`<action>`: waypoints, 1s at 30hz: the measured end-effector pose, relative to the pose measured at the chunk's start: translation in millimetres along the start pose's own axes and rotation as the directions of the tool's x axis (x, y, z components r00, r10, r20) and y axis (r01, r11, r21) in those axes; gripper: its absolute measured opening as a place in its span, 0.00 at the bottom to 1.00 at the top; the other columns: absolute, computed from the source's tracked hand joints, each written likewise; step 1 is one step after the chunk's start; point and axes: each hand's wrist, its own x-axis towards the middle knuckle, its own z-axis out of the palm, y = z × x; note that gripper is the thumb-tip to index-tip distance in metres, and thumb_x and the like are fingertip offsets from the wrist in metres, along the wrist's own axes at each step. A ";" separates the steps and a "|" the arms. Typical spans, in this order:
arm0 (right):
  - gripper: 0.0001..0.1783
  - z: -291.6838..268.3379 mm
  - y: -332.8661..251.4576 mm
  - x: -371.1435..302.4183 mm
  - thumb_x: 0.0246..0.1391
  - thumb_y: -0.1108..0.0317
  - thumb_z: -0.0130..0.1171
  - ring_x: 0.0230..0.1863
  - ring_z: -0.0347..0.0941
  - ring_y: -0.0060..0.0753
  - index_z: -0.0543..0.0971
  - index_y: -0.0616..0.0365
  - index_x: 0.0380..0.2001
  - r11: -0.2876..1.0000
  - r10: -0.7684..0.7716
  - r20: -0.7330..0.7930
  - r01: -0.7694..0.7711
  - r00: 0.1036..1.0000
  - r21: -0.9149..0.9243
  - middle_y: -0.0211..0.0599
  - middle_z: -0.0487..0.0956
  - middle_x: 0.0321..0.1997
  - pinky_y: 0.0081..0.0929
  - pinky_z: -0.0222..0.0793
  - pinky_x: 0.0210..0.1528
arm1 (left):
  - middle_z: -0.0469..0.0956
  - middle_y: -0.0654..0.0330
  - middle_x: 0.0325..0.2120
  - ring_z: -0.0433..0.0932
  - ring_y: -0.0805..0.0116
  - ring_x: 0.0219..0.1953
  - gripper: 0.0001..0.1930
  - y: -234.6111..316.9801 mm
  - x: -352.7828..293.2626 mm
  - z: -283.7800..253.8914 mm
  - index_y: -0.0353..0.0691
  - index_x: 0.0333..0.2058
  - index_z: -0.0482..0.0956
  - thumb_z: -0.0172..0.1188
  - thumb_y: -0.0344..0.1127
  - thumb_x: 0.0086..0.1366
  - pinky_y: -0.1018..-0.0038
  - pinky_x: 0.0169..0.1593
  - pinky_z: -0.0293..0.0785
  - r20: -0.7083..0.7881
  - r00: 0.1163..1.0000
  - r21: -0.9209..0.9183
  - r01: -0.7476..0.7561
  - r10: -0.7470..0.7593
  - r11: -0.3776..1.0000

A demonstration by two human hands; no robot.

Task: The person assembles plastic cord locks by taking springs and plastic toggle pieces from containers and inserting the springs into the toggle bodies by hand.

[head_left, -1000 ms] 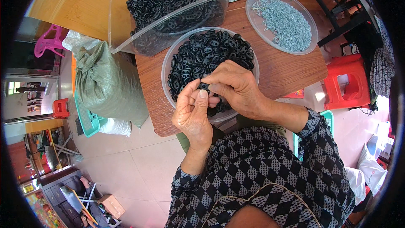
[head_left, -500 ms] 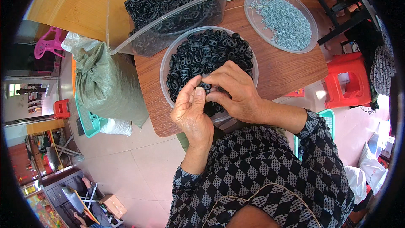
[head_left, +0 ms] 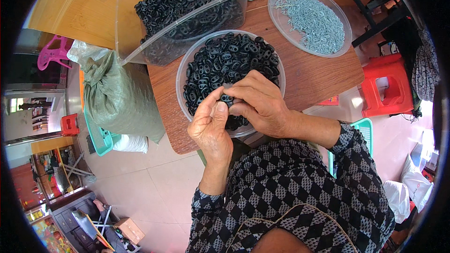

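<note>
Above a round clear tub (head_left: 181,77) on the brown table (head_left: 323,82), the left hand (head_left: 211,129) and the right hand (head_left: 267,107) meet, fingertips close together around a small black two-holed piece (head_left: 226,98). The left thumb and forefinger pinch it; the right fingers curl in from the other side, but whether they grip anything is too hidden to tell. Similar black pieces (head_left: 211,65) fill the tub beneath. Behind it stands a rectangular clear bin (head_left: 176,30) with more of them; to the right, a round clear plate (head_left: 282,26) bears small silvery metal pieces (head_left: 316,23). A tied green sack (head_left: 119,98) stands left of the table.
</note>
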 end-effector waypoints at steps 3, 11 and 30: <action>0.20 -0.4 0.3 -0.2 0.37 0.77 0.64 0.31 0.69 0.38 0.75 0.65 0.38 1.000 0.001 0.006 -0.001 1.000 0.013 0.40 0.75 0.33 0.30 0.65 0.32 | 0.77 0.56 0.39 0.71 0.80 0.32 0.16 0.1 0.3 -0.7 0.23 0.47 0.73 0.57 0.23 0.61 0.86 0.37 0.68 0.009 0.999 0.066 -0.045 0.045 0.997; 0.20 -1.8 -1.0 -0.6 0.35 0.77 0.65 0.32 0.68 0.39 0.75 0.66 0.36 1.000 0.004 0.000 -0.004 1.000 0.011 0.40 0.74 0.31 0.31 0.66 0.33 | 0.78 0.57 0.43 0.74 0.77 0.41 0.17 0.3 0.7 -9.0 0.30 0.50 0.74 0.57 0.27 0.63 0.81 0.46 0.70 0.140 0.981 0.256 -0.168 0.135 0.952; 0.13 -4.9 -3.0 -5.1 0.48 0.77 0.58 0.30 0.68 0.35 0.77 0.63 0.40 0.980 0.135 0.048 -0.141 0.990 0.141 0.39 0.75 0.32 0.28 0.65 0.34 | 0.72 0.66 0.23 0.75 0.77 0.26 0.17 4.5 3.4 -11.3 0.27 0.50 0.68 0.54 0.26 0.65 0.82 0.32 0.74 0.259 0.963 0.083 -0.101 0.077 0.991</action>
